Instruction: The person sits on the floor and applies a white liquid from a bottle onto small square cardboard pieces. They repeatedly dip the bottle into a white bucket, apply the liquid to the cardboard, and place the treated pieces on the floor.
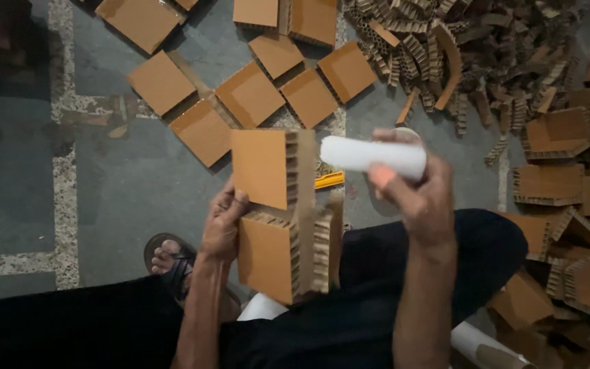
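Left hand (223, 229) grasps stacked brown cardboard blocks (283, 212); right hand (414, 195), just beside them, grips a white tube (371, 155).

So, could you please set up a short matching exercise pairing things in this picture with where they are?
Things:
1. white cylinder
2. honeycomb cardboard block
3. flat cardboard squares
4. cardboard strip pile

Places:
A. spread on the floor, upper middle
B. in the right hand
C. heaped on the floor, upper right
D. steadied by the left hand

Pairs: 1-B, 2-D, 3-A, 4-C
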